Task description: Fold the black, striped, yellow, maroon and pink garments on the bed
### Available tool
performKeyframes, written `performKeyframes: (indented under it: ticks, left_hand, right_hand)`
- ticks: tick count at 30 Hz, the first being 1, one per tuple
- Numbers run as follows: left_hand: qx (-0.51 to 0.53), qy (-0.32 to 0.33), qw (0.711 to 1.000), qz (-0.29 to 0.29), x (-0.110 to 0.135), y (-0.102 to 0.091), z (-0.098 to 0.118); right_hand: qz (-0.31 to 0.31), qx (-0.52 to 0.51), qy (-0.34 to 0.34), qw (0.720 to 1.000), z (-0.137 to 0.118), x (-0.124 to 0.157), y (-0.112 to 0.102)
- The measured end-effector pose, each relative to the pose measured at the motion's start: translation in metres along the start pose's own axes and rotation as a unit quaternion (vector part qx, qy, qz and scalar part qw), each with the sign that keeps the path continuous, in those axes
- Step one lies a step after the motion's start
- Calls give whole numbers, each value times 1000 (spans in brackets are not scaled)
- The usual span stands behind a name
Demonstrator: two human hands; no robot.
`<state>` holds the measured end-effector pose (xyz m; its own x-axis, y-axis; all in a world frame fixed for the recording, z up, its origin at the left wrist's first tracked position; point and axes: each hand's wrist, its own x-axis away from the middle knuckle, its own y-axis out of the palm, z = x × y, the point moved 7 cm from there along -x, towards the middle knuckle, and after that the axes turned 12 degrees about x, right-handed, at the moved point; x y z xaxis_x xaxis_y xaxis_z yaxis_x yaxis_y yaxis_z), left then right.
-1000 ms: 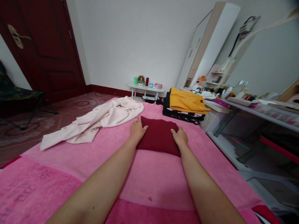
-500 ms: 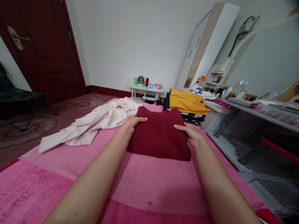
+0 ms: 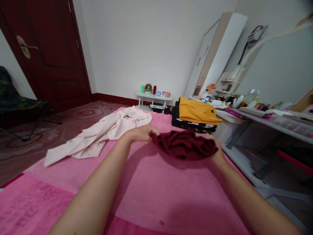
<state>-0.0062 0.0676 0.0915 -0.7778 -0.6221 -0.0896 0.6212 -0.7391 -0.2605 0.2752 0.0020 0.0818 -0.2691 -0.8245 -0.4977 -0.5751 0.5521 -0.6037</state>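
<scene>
While the maroon garment (image 3: 183, 145) hangs above the pink bed (image 3: 156, 189): support is applied at both ends, probably so that the soft layers stay together instead of dropping open.
Garment location: right of the bed's middle, on the near side of the folded stack and apart from it; the shadow beneath indicates clearance from the bed.
Left hand (image 3: 143, 133): closed, fingers gripping the left end of the garment.
Right hand (image 3: 217, 153): gripping the right end; its fingers reach the far side, partly hidden by cloth, and the thumb position cannot be told.
Hand spacing: wide, one grip per end; judged to share the load and limit sag.
Folded stack: the yellow garment (image 3: 198, 110) lies on the dark folded clothes (image 3: 178, 122) at far right; flat pieces laid one on another likely keep the pile steady.
Pale garment (image 3: 105, 130): spread loosely at far left, well apart from the stack, which likely keeps it out of the handling area.
Change over the last half second: the maroon garment no longer presents a broad, smooth face; it shows rumpled, layered edges and sits farther right. Both hands have shifted right with it. The pale garment and stack keep their layout.
</scene>
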Motion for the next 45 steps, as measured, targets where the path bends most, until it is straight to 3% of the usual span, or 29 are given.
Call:
performKeyframes:
  ticks: [1, 3, 5, 7, 9, 11, 13, 16, 19, 21, 24, 27, 30, 33, 35, 41, 45]
  left_hand:
    - [-17, -71, 995, -67, 2, 9, -20]
    - [-17, -150, 982, -115, 4, 17, -46]
    - [7, -152, 985, -76, -2, 13, -52]
    - [7, -110, 994, 14, -12, 4, -45]
    - [-48, -51, 991, 118, -18, -4, -34]
    - [-149, 14, 972, 183, -22, 3, -25]
    - [-249, 41, 952, 171, -25, 26, -27]
    - [-327, 0, 940, 100, -27, 63, -51]
    - [-329, -28, 942, 69, -26, 76, -65]
    - [-301, -24, 951, 72, -26, 72, -65]
    - [-258, -64, 950, 164, -22, 42, -62]
    - [-300, -156, 887, 315, -2, 2, -60]
    - [-346, -239, 827, 372, 18, -21, -59]
    - [-318, -268, 853, 316, 18, -22, -66]
    - [-294, -265, 877, 272, 13, -18, -70]
    - [-193, -209, 930, 234, 2, -7, -78]
    - [-174, -144, 944, 241, -11, 9, -65]
  right_hand:
    - [-43, 0, 1, 999, 14, 16, 7]
    - [-77, -3, 32, 996, 43, 40, 12]
    - [-50, -4, 74, 996, 64, 47, 5]
    - [-7, 8, 89, 996, 67, 41, -5]
    - [-3, 35, 65, 997, 51, 28, -4]
    - [-22, 69, 19, 997, 26, 20, 9]
    - [-39, 107, -30, 993, 0, 22, 31]
    - [-66, 188, -74, 977, -23, 42, 69]
    - [-88, 250, -78, 961, -25, 59, 90]
    - [-84, 232, -83, 965, -24, 62, 89]
    - [-13, 187, -57, 981, -18, 58, 66]
    - [79, 245, 24, 966, -4, 57, 39]
    - [59, 323, 125, 936, 14, 57, 32]
    - [-14, 349, 196, 916, 28, 57, 38]
    - [-32, 360, 201, 911, 29, 56, 40]
    - [-31, 330, 215, 919, 33, 54, 36]
    - [20, 262, 170, 950, 28, 53, 34]
